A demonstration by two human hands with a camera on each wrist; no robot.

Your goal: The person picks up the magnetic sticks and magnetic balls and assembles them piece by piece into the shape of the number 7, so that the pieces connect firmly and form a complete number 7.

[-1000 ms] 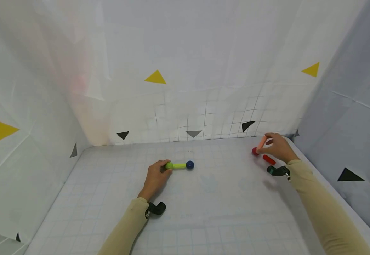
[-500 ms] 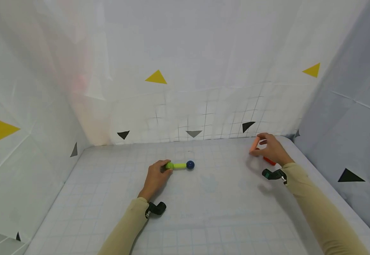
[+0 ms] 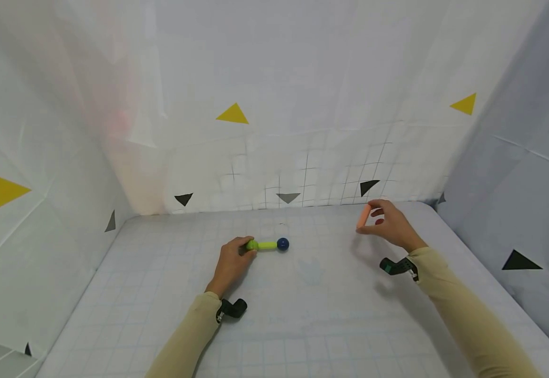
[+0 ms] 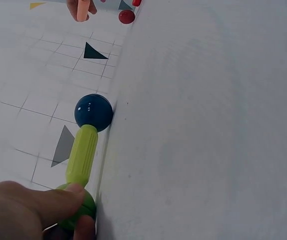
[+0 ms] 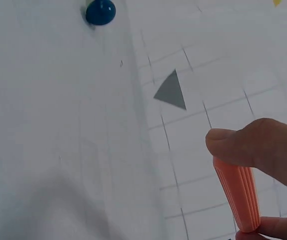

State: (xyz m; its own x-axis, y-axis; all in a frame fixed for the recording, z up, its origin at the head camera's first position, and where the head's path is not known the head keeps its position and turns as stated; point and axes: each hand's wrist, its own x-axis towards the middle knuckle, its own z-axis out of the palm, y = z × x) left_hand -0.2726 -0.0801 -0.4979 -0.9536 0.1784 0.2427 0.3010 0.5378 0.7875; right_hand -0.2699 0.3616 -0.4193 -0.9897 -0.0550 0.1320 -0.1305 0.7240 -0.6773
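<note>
My left hand (image 3: 230, 264) grips a green ball (image 3: 252, 245) low at the white surface. From that ball a lime-green ridged rod (image 4: 82, 155) runs to a dark blue ball (image 3: 282, 244), joined end to end. To the right, my right hand (image 3: 394, 227) pinches an orange ridged rod (image 5: 238, 192) between thumb and fingertips, one at each end. The orange rod is raised off the surface and tilted. A red ball (image 4: 126, 17) lies behind the right hand, mostly covered by its fingers in the head view.
A red rod (image 4: 136, 2) shows at the top edge of the left wrist view, near the red ball. The white gridded table (image 3: 321, 315) is bounded by a white back wall (image 3: 321, 131) and side sheets with yellow, black and grey triangles.
The right hand has moved left with the orange rod, away from the red ball and red rod. Its hand now hides the red rod in the head view. The left hand stays put.
</note>
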